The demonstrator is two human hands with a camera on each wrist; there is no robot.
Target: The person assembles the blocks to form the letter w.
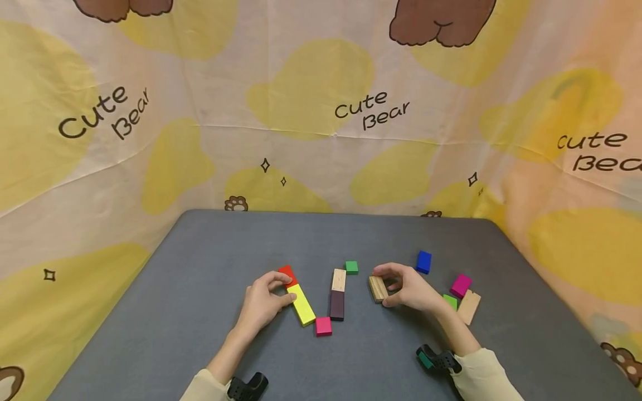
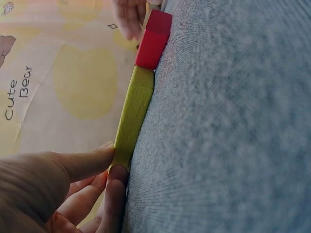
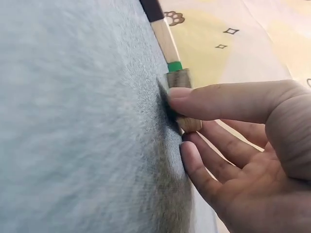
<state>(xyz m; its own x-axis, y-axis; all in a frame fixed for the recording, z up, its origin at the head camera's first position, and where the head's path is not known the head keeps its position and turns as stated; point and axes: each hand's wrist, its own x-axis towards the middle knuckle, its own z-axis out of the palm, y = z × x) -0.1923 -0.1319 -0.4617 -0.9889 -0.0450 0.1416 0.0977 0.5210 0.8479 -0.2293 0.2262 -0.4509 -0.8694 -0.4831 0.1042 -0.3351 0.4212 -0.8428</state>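
My left hand (image 1: pixel 263 301) pinches near the joint of a red block (image 1: pixel 288 274) and a long yellow block (image 1: pixel 303 306), thumb against the yellow side. In the left wrist view, fingertips cover the near end of the yellow block (image 2: pixel 132 114); the red one is hidden there. My right hand (image 1: pixel 411 287) grips a light wooden block (image 1: pixel 378 289) between thumb and fingers. In the right wrist view this wooden block (image 3: pixel 180 77) appears slightly off the table. A pink-red block (image 1: pixel 323 326) meets the yellow block's lower end, beside a dark brown block (image 1: pixel 337 306).
A pale wooden block (image 1: pixel 339 280) continues the dark brown one, with a green block (image 1: pixel 351 268) at its top corner. Right of my right hand lie a blue block (image 1: pixel 423 262), a magenta block (image 1: pixel 460 285), a lime block (image 1: pixel 450 302) and a tan block (image 1: pixel 469 307).
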